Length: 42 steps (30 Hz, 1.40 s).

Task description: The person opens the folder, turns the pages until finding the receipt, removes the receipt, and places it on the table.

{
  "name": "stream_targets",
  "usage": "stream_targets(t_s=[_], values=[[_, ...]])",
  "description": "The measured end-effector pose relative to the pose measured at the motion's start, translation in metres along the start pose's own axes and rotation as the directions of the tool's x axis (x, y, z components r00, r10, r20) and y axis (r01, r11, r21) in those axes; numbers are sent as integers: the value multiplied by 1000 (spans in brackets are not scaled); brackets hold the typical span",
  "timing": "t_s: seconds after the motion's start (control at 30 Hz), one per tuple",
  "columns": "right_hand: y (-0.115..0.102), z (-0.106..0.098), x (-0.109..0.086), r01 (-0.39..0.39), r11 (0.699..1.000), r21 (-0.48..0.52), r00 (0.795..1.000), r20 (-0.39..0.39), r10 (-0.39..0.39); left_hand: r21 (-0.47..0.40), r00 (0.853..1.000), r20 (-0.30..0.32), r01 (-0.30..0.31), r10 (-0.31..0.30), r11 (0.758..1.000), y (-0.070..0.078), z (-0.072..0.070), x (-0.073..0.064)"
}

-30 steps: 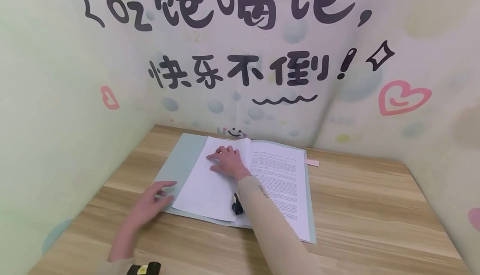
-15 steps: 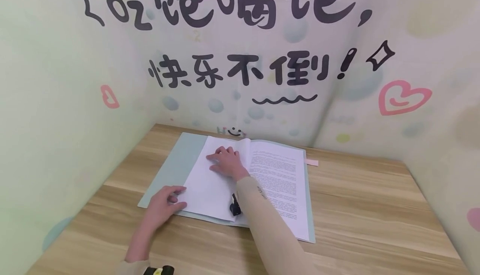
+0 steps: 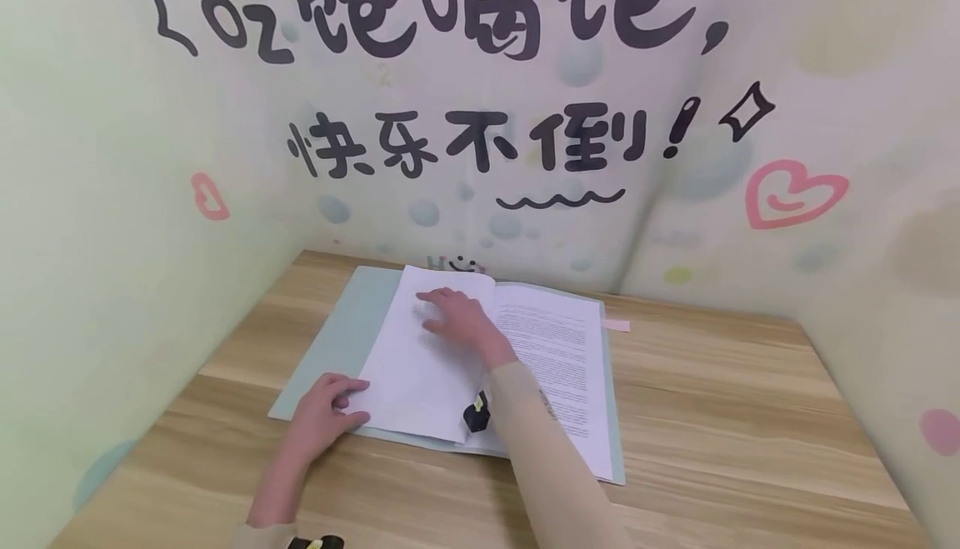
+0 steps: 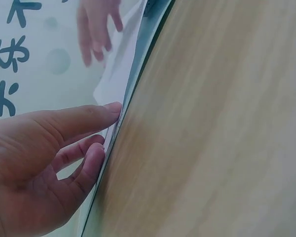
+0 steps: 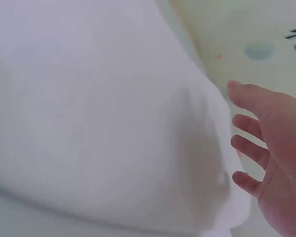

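Observation:
A pale blue-green folder lies open on the wooden table, with a blank white page turned to its left side and a printed page on its right. My left hand rests at the lower left of the blank page. In the left wrist view its thumb reaches to the paper's edge and the other fingers bend loosely beneath it. Over the upper part of the same page is my right hand, its fingers spread and holding nothing. The right wrist view shows its shadow on the paper.
A pink tab sticks out from the folder's right edge. Wood-grain tabletop surrounds the folder. A printed wall covering rises behind and at both sides. A black wrist device sits at my right sleeve.
My left hand has come right from the folder's left side to the blank page's edge. My right hand, earlier lying on the page, has risen slightly, and the page's top edge stands a little higher.

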State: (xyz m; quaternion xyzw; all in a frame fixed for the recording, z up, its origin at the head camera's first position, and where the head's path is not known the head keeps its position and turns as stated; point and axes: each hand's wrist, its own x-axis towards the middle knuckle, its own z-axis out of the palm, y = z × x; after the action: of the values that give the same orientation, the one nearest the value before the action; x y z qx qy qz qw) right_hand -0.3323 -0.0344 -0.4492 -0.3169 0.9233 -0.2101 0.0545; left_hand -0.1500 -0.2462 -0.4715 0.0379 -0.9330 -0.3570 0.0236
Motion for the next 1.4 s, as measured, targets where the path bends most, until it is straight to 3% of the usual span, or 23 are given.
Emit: stream_targets(t_s=[0.17, 0.3, 0.47, 0.67, 0.8, 0.97, 1.2, 1.4], values=[[13, -23, -24, -12, 991, 135, 993, -115, 27, -20, 1000, 5, -24, 24, 1000, 1, 0, -2], [33, -38, -46, -32, 968, 251, 975, -204, 85, -19, 999, 12, -34, 35, 999, -1, 1, -2], [65, -52, -74, -49, 908, 417, 933, -305, 191, -9, 999, 10, -51, 51, 999, -2, 1, -1], [106, -63, -105, -116, 875, 471, 876, -366, 313, -2, 999, 29, -40, 40, 999, -2, -1, -3], [133, -64, -122, -163, 868, 470, 858, -367, 359, 5, 999, 24, -36, 36, 999, -1, -3, -4], [156, -60, -141, -244, 842, 481, 851, -310, 424, 1, 999, 20, -38, 38, 999, 0, -3, -3], [167, -55, -157, -349, 805, 480, 836, -228, 499, -5, 998, 40, -41, 41, 999, -1, -3, -3], [171, -52, -166, -413, 821, 394, 847, -166, 506, -5, 998, 42, -55, 55, 998, -4, -1, -1]])
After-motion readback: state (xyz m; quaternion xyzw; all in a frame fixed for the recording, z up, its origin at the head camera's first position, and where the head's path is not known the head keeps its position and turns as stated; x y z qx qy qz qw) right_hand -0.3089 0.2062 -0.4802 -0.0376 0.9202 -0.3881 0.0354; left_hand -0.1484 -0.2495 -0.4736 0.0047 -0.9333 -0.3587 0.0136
